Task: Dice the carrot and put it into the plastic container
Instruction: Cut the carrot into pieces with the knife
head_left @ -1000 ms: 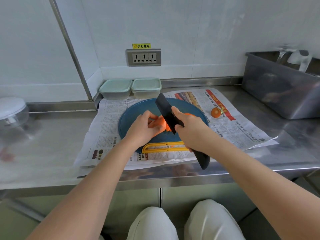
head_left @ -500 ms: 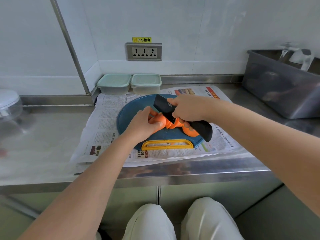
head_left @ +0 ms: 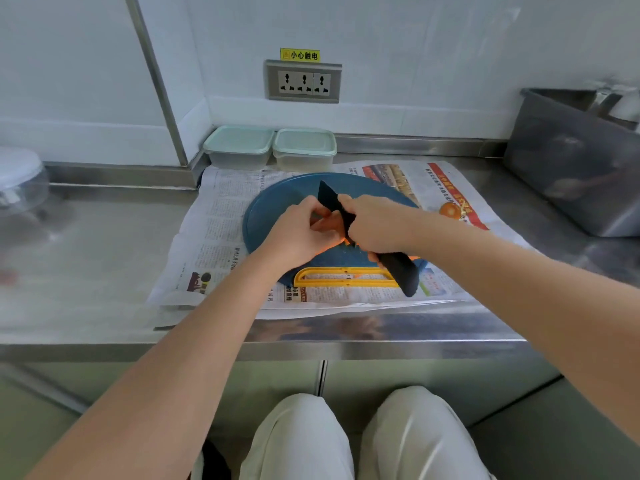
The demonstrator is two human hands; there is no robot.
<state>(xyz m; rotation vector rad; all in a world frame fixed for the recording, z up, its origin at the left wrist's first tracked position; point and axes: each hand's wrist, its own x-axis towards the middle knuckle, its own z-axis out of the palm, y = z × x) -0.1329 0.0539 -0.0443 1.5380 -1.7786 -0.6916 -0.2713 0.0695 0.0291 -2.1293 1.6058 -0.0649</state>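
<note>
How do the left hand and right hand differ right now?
The left hand curls over the carrot, pinning it down; the right hand grips the black knife. The left hand sits left of the blade, the right hand right of it. Shared: both work over the blue cutting board.

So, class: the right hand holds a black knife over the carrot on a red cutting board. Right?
No: the head view shows the cutting board is blue, not red. The rest stands: the right hand holds the black knife over the carrot on it.
</note>
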